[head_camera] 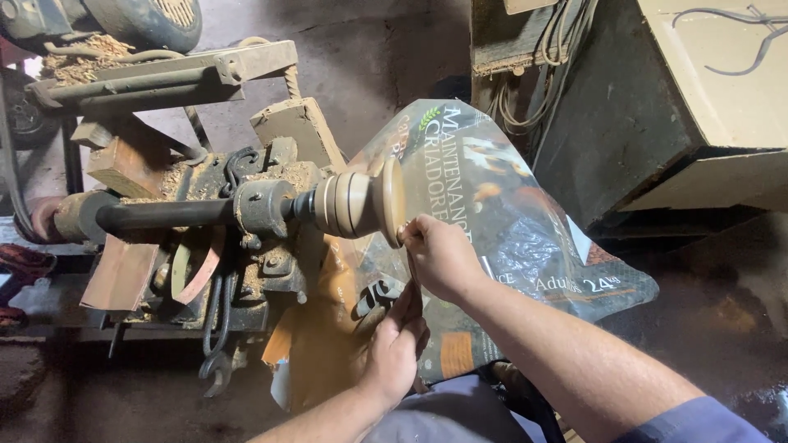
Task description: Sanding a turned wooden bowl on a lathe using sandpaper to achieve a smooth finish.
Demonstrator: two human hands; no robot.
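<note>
While the round wooden piece sits mounted on the lathe shaft, the right hand pinches something small against its rim. The left hand, fingers curled, grips a thin strip below, before a printed plastic sack whose contents stay hidden.

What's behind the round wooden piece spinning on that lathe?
Behind the wooden piece hangs a shiny printed plastic sack. The right hand at its rim and the left hand below cover part of the sack; whatever is behind the sack is hidden.
</note>
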